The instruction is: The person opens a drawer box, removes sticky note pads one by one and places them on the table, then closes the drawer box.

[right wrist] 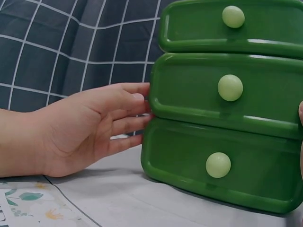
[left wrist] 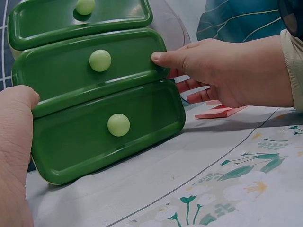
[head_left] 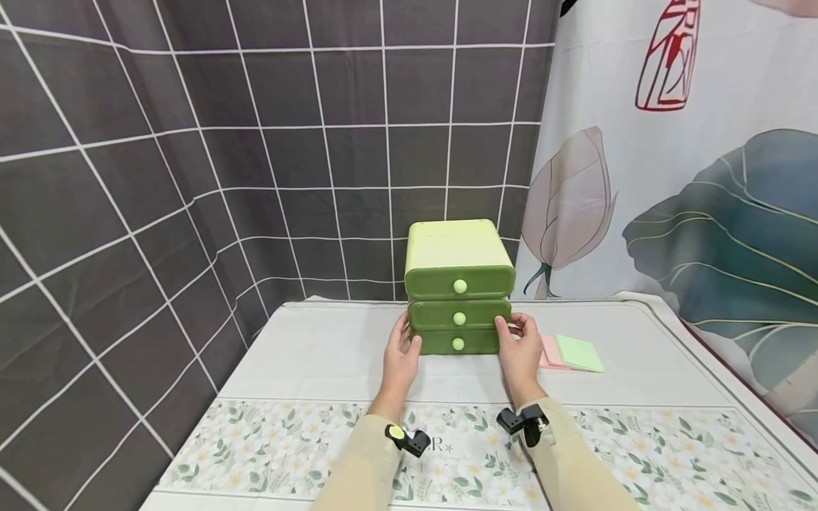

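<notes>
A green desktop drawer unit (head_left: 456, 245) stands on the table, three dark green drawers stacked under a pale yellow-green top, each with a round light green knob. My left hand (right wrist: 85, 125) is at its left side, fingers mostly straight with their tips right at the edges of the middle and bottom drawers. On the other side, my right hand (left wrist: 222, 71) grips the right end of the middle drawer (left wrist: 128, 56), thumb on its front face and the other fingers round the side. All three drawers look pushed in; the unit's back is hidden.
To the right of the unit lie pink sticky notes (head_left: 551, 352) and a light green pad of notes (head_left: 578, 353). A white cloth with a floral band (head_left: 287, 440) covers the table. Dark grid-patterned curtain (head_left: 319, 156) hangs behind and left, a floral one (head_left: 671, 184) at the right.
</notes>
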Tool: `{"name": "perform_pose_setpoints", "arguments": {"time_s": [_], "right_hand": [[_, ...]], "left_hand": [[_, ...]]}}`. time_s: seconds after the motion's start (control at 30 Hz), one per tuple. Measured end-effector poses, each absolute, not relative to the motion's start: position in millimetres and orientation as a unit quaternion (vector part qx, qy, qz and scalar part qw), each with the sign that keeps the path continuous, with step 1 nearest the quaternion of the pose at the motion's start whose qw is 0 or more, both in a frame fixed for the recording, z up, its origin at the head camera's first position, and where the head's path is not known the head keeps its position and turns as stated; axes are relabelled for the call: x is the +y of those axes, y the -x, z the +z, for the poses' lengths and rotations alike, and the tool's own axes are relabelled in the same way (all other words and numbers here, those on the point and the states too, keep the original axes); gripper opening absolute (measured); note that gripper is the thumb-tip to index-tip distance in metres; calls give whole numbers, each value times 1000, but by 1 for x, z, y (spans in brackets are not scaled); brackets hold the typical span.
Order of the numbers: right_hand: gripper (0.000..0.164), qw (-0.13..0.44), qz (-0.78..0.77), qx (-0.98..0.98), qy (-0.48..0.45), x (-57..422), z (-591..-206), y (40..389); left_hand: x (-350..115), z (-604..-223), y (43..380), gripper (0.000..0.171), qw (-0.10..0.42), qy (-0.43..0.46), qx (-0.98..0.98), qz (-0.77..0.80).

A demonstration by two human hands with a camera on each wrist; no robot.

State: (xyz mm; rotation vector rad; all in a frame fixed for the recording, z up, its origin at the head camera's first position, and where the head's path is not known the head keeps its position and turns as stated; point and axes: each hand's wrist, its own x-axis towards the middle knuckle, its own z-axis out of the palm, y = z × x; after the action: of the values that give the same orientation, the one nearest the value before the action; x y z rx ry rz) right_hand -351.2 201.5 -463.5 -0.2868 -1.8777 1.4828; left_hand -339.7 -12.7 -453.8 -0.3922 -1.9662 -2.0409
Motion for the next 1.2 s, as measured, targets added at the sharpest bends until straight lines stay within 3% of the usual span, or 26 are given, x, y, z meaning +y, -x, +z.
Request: {"name": "perform_pose_setpoints", "arguments": {"time_s": [0.33, 0.53, 0.8, 1.2], "right_hand": [[34, 357, 576, -729, 100, 203, -465, 352], [34, 431, 537, -721, 74, 203, -469, 350], [19, 498, 409, -764, -36, 194, -470, 344], [26, 439, 157, -860, -208, 173, -474, 344]], "left_hand": [[-13, -455, 340, 53, 144, 136, -677, -708], [-14, -455, 341, 52, 144, 145, -674, -710], [-18, -454, 336, 46, 126, 137, -668, -720], [-19, -453, 336, 47, 93, 186, -684, -699]]}}
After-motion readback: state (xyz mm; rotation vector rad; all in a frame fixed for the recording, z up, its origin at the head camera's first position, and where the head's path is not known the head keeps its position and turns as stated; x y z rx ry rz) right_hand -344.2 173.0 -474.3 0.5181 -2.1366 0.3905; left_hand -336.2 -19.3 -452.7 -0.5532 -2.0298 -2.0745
